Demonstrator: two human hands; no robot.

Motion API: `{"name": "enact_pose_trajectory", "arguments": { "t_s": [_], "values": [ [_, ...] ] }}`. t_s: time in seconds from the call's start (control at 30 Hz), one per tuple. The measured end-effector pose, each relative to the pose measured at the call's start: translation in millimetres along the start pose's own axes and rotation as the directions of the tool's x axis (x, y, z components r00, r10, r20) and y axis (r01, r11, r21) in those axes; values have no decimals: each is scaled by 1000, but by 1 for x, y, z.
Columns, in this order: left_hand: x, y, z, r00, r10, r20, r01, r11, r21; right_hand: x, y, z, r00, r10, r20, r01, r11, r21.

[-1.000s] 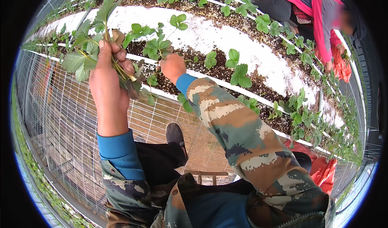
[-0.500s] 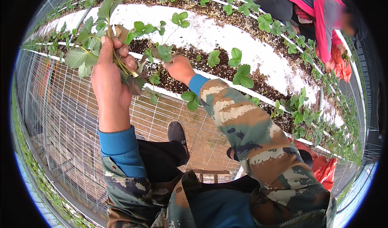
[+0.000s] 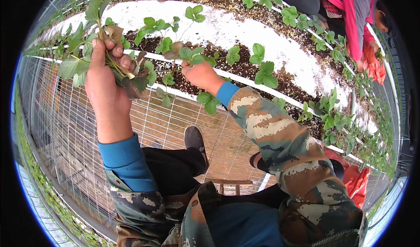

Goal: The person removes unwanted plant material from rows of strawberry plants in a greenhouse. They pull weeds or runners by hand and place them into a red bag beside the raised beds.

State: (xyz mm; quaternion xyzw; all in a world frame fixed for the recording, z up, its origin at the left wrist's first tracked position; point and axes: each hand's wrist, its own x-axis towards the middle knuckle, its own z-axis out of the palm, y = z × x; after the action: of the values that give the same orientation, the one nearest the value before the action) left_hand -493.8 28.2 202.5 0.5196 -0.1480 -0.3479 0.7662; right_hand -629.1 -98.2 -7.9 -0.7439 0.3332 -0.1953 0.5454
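Observation:
My left hand [image 3: 105, 87] is closed around a bunch of cut strawberry leaves [image 3: 70, 67], green and some browned, their pale stalk ends poking out below the thumb. It is raised over the near rim of the planting bed. To its right, my right hand [image 3: 202, 76] reaches into the bed, fingers pinched at a strawberry plant [image 3: 191, 55] with green leaflets and a brownish one beside them. What exactly lies between those fingertips is partly hidden, but it looks like a leaf of that plant. Single green strawberry plants [image 3: 265, 75] stand farther right in the dark soil.
White edging [image 3: 253, 92] runs along the bed, and white sheeting [image 3: 253, 32] covers its middle. Wire mesh [image 3: 162, 115] hangs on the near side. A wooden stool [image 3: 232, 182] stands by my legs. At the upper right another person [image 3: 356, 19] bends over with a red bag [image 3: 374, 67].
My left hand has moved left and slightly down with the leaf bunch. The right hand has shifted a little right, and the brownish leaf beside it now stands out more.

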Motion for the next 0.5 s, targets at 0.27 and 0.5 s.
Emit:
{"name": "enact_pose_trajectory", "arguments": {
  "t_s": [0.27, 0.5],
  "values": [
    [-4, -1, 5, 1000, -31, -1, 31, 999, 12, -11, 7, 42, 984, -152, -92, 144, 985, -94],
    [4, -2, -7, 999, -30, 14, 30, 999, -14, -7, 18, 38, 977, 200, -71, -187, 970, 155]
  ]
}}
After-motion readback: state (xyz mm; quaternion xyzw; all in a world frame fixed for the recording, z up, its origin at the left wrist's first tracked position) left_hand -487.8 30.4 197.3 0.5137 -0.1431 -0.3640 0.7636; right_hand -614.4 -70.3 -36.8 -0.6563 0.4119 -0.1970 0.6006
